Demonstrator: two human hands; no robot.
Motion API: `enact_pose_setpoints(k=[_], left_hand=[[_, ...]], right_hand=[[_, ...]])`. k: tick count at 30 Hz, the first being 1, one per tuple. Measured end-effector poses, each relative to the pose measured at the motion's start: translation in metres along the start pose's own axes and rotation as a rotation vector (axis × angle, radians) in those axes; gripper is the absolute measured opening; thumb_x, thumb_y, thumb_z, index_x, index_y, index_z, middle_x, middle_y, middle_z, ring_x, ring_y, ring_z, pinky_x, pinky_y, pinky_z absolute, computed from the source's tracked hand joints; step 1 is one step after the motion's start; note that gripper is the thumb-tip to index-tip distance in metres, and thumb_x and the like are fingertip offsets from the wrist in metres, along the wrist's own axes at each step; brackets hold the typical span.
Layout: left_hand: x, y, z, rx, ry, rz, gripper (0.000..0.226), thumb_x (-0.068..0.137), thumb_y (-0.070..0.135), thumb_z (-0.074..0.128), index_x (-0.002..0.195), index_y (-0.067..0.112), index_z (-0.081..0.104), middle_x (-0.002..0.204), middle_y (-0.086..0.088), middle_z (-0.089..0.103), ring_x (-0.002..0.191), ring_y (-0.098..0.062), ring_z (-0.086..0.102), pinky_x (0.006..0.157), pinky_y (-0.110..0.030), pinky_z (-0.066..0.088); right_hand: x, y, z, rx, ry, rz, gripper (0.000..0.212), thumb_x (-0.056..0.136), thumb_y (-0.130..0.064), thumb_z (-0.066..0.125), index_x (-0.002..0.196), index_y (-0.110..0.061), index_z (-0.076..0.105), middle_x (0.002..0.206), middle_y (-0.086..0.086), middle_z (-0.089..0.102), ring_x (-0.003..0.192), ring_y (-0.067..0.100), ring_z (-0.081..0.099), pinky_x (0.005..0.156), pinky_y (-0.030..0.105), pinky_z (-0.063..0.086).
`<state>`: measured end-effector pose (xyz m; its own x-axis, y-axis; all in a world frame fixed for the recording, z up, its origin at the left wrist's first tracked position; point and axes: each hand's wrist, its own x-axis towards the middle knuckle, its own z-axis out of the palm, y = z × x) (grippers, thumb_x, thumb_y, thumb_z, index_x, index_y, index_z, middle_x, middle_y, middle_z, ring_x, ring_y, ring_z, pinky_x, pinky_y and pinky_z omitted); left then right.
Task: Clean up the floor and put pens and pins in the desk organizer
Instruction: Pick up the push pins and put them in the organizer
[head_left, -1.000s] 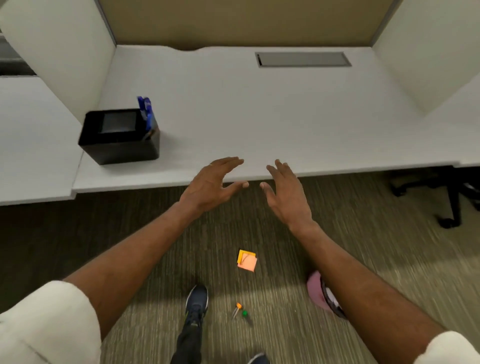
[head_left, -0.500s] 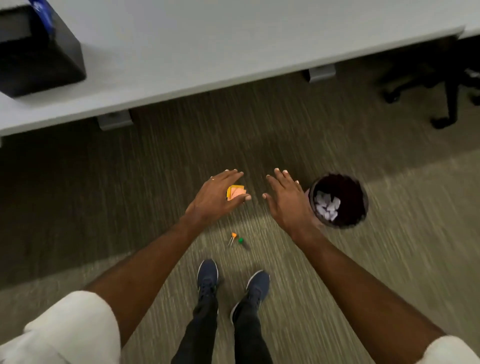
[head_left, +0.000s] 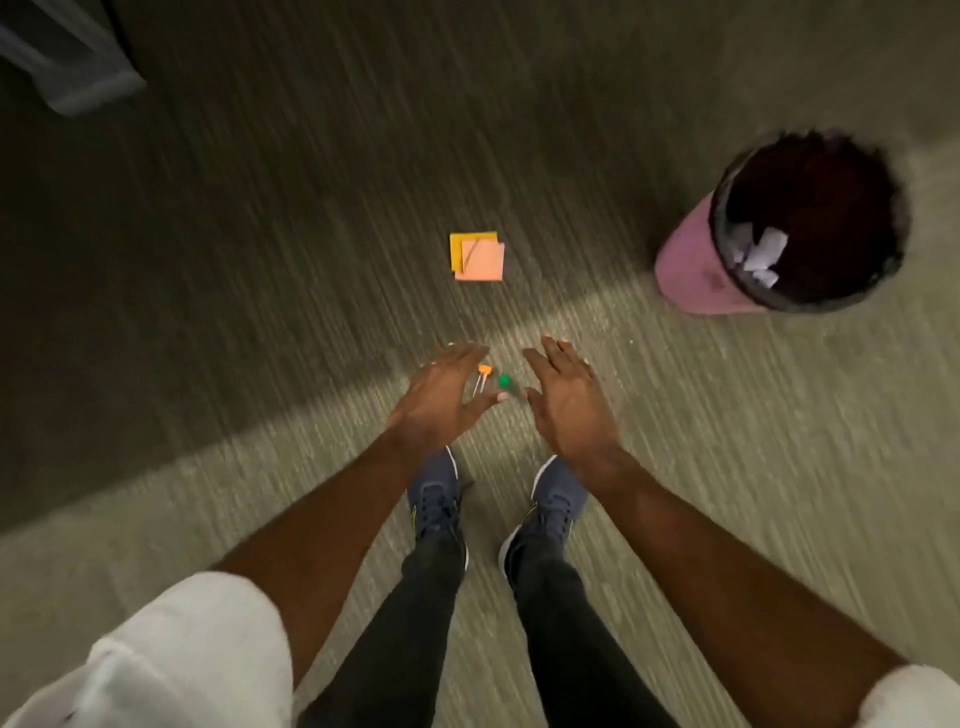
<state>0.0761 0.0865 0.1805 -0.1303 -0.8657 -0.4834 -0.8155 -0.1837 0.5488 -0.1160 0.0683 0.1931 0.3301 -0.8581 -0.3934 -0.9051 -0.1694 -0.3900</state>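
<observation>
- Two hands reach out over the floor (head_left: 208, 291), and both are open with fingers spread and nothing in them.
- Left hand (head_left: 441, 400) sits just left of the pins; right hand (head_left: 569, 402) sits just right of them.
- Orange pin (head_left: 483, 375) and green pin (head_left: 504, 383) lie on the carpet between the two hands, close to each other. I cannot tell if a hand touches them.
- Sticky notes (head_left: 478, 256), orange and yellow, lie on the floor a bit past the hands.
- Half a second ago the left hand was right by the notes. Now both hands are nearer the feet, around the pins.
- Bin (head_left: 691, 270) stands to the right, pink outside and dark inside, with white paper bits (head_left: 761, 257) in it. Before, it was just beside the right hand; now it is well apart from it.
- Desk and black organizer showed at the top before. Now they are out of view, and only a blurry grey thing (head_left: 67, 67) shows in the top left corner.
- Shoes (head_left: 434, 493) are blue, below the hands, with dark pants above them.
- Sleeves (head_left: 192, 654) are white at the bottom corners.
- Much of the view is blurry.
</observation>
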Motion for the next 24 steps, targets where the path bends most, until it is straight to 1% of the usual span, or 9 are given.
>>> enact_pose_setpoints(k=[2,4,7,9,12,14,17,21,24], left_hand=[[0.018,-0.024,0.036,0.005,-0.031,-0.013,0.079,0.086,0.064,0.058,0.148,0.018,0.040,0.155,-0.008,0.041,0.145,-0.026,0.034,0.119,-0.042,0.030],[0.035,-0.047,0.076,0.000,-0.089,-0.042,0.078,0.089,0.056,0.060,0.152,0.019,0.033,0.160,-0.010,0.030,0.150,-0.029,0.023,0.122,-0.043,0.022],[0.065,-0.083,0.137,0.010,-0.232,-0.114,0.080,0.094,0.062,0.045,0.157,0.024,0.015,0.166,-0.010,0.008,0.153,-0.033,0.002,0.123,-0.052,0.013],[0.085,-0.108,0.172,0.062,-0.285,-0.111,0.073,0.098,0.056,0.039,0.158,0.025,0.010,0.166,-0.011,0.001,0.152,-0.037,-0.002,0.122,-0.057,0.013],[0.111,-0.133,0.208,0.153,-0.248,-0.076,0.063,0.102,0.030,0.043,0.157,0.023,0.013,0.166,-0.012,-0.002,0.152,-0.038,0.002,0.120,-0.059,0.020],[0.121,-0.141,0.223,0.200,-0.203,-0.070,0.069,0.097,0.015,0.053,0.156,0.024,0.017,0.166,-0.008,-0.003,0.151,-0.038,0.007,0.117,-0.057,0.030],[0.124,-0.143,0.236,0.287,-0.056,-0.041,0.072,0.088,0.008,0.065,0.149,0.025,0.031,0.163,-0.009,0.008,0.141,-0.036,0.026,0.102,-0.053,0.048],[0.121,-0.145,0.234,0.229,0.059,-0.033,0.072,0.079,-0.011,0.064,0.139,0.023,0.044,0.155,-0.006,0.024,0.130,-0.031,0.039,0.101,-0.043,0.051],[0.110,-0.141,0.217,0.115,0.098,-0.011,0.065,0.085,-0.012,0.056,0.138,0.023,0.045,0.152,-0.007,0.029,0.128,-0.030,0.043,0.103,-0.041,0.050]], right_hand=[[0.010,0.019,0.043,-0.015,-0.025,0.015,0.051,0.095,-0.012,0.057,0.145,-0.013,0.045,0.157,0.014,0.037,0.147,0.033,0.032,0.117,0.048,0.032],[0.020,0.038,0.086,-0.030,-0.085,0.036,0.054,0.096,-0.011,0.055,0.148,-0.014,0.041,0.159,0.013,0.033,0.147,0.033,0.031,0.119,0.046,0.031],[0.041,0.063,0.146,-0.069,-0.189,0.058,0.062,0.098,-0.012,0.054,0.154,-0.015,0.028,0.164,0.013,0.020,0.149,0.036,0.024,0.121,0.041,0.026],[0.056,0.073,0.180,-0.090,-0.236,0.052,0.065,0.099,-0.010,0.051,0.157,-0.014,0.022,0.165,0.014,0.015,0.151,0.036,0.020,0.122,0.039,0.021],[0.075,0.083,0.224,-0.105,-0.234,0.046,0.067,0.098,-0.004,0.051,0.157,-0.013,0.020,0.164,0.015,0.015,0.151,0.035,0.019,0.122,0.040,0.020],[0.084,0.086,0.247,-0.073,-0.221,0.085,0.076,0.092,0.000,0.059,0.155,-0.019,0.021,0.163,0.014,0.019,0.149,0.035,0.024,0.119,0.044,0.031],[0.088,0.089,0.268,-0.049,-0.181,0.090,0.079,0.088,0.002,0.063,0.151,-0.023,0.022,0.153,0.010,0.033,0.138,0.034,0.037,0.109,0.047,0.045],[0.093,0.093,0.273,-0.079,-0.118,0.061,0.067,0.086,0.005,0.062,0.141,-0.021,0.035,0.138,0.011,0.041,0.123,0.033,0.048,0.096,0.046,0.053],[0.093,0.084,0.260,-0.061,-0.101,0.091,0.063,0.085,0.006,0.065,0.138,-0.018,0.040,0.133,0.012,0.045,0.117,0.032,0.052,0.095,0.041,0.053]])
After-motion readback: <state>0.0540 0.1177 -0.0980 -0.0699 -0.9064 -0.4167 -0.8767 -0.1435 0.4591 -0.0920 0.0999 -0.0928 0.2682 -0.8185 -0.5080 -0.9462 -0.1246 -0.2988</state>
